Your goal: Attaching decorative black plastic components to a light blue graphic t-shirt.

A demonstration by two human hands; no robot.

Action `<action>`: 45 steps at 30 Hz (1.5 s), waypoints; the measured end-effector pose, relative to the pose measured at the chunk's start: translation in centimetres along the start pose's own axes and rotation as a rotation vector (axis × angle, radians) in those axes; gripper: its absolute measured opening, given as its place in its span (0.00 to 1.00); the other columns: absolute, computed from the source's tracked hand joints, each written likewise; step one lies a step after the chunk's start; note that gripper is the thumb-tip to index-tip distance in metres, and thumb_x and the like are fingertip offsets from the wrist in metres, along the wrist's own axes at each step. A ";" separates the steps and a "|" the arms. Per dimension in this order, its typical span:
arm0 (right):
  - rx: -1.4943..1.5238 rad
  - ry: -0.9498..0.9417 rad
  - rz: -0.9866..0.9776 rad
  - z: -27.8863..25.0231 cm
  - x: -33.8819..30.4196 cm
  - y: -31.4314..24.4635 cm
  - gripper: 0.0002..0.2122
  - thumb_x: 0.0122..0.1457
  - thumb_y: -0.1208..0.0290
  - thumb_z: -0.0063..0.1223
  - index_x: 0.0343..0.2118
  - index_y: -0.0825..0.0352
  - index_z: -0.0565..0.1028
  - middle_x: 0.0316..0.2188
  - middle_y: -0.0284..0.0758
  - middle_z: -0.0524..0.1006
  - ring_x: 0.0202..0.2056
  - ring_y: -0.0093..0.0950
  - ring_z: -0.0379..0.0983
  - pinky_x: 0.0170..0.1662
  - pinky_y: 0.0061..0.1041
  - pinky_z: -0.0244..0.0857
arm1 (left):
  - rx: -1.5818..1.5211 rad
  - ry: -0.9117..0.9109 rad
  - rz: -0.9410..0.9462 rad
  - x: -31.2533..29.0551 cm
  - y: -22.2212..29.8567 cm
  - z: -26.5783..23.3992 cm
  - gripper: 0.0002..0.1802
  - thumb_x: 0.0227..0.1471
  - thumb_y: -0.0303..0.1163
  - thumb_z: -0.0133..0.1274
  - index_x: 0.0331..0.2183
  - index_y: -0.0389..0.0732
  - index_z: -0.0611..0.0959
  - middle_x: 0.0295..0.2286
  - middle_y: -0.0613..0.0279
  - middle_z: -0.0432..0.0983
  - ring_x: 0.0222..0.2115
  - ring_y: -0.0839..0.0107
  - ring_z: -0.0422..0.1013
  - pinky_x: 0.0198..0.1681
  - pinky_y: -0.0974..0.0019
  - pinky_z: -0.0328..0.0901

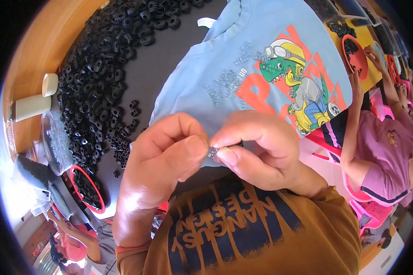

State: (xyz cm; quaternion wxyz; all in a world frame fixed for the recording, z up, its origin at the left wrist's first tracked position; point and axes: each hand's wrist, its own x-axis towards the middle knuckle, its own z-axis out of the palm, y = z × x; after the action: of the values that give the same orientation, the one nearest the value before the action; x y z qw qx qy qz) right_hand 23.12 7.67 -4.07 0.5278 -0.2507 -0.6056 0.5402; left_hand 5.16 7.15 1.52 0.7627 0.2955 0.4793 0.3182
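My left hand (163, 158) and my right hand (264, 149) meet in front of my chest, thumbs and forefingers pinched together. Between the fingertips is a small grey, see-through piece (212, 152), mostly covered by them. A dark bit shows behind my right thumb; I cannot make out its shape. Just beyond my hands a light blue T-shirt (183, 82) with a dinosaur print lies spread on the dark table. Small clear plastic pieces (225, 85) are scattered across the shirt.
A large heap of small black plastic parts (96, 82) covers the table's left side. Near it stand a clear round tub (55, 144) and a red-rimmed basket (88, 189) of black parts. At the right, a person in a purple shirt (381, 146) works by a red bowl (354, 57).
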 end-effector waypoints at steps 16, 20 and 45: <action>0.459 0.027 0.300 0.8 -0.7 -0.8 0.05 0.60 0.76 0.46 0.38 0.71 0.70 0.31 0.28 0.71 0.33 0.14 0.66 0.35 0.13 0.60 | 0.759 0.048 0.860 -0.1 -1.4 -0.3 0.11 0.36 0.18 0.57 0.29 0.36 0.78 0.22 0.59 0.71 0.18 0.70 0.64 0.22 0.70 0.58; 0.483 0.012 0.346 1.0 -0.8 -0.8 0.05 0.60 0.76 0.46 0.37 0.71 0.69 0.30 0.28 0.70 0.32 0.13 0.65 0.35 0.13 0.60 | 1.280 0.153 1.337 0.0 -2.2 0.1 0.21 0.24 0.20 0.62 0.30 0.38 0.78 0.24 0.62 0.70 0.16 0.71 0.63 0.19 0.70 0.56; 0.237 -0.028 0.149 -0.7 -0.5 -1.1 0.09 0.59 0.79 0.45 0.41 0.70 0.73 0.31 0.35 0.74 0.32 0.22 0.70 0.34 0.20 0.63 | 0.214 0.175 0.501 -0.8 -2.7 2.2 0.10 0.41 0.17 0.53 0.30 0.35 0.75 0.27 0.63 0.67 0.27 0.77 0.63 0.31 0.76 0.58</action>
State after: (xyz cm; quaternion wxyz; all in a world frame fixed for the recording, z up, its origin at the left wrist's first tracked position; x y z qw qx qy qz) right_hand 24.18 7.15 -3.34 0.5035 -0.2234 -0.5245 0.6492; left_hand 7.42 4.51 0.70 0.5805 0.4551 0.4860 0.4687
